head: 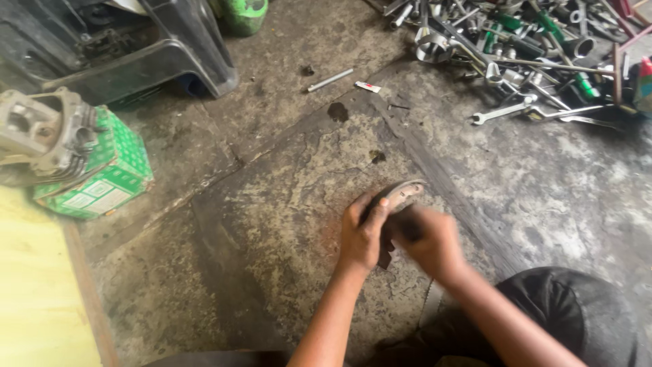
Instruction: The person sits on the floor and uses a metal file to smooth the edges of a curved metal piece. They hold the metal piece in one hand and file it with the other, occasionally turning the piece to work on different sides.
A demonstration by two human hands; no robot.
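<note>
At the bottom edge of the frame, two bare forearms are seen rising from the lower centre, with a dark-clothed knee [577,319] at the lower right. The left hand [362,234] is closed around the lower end of a curved grey metal part [401,194], shaped like a brake shoe, which is held on edge just above the concrete floor [272,224] at centre frame. The right hand [429,239] is blurred; it is pressed against the same part from the right, and whether it is closed on the part or on something small of its own cannot be told. The two hands are touching or nearly touching each other.

At the left edge, a green patterned cardboard box [109,170] is seen standing on the floor, with a grey finned engine cylinder [41,136] resting on top of it. A yellow board [34,285] is visible at the lower left. A black plastic stool [163,47] is placed at the upper left, and a green container [243,13] beside it at the top edge.

At the upper right, a heap of wrenches and sockets [516,47] is spread over the floor, well apart from the hands. A single thin metal rod [330,79] and a small white and red scrap [367,86] are found lying near the top centre, between the stool and the heap.
</note>
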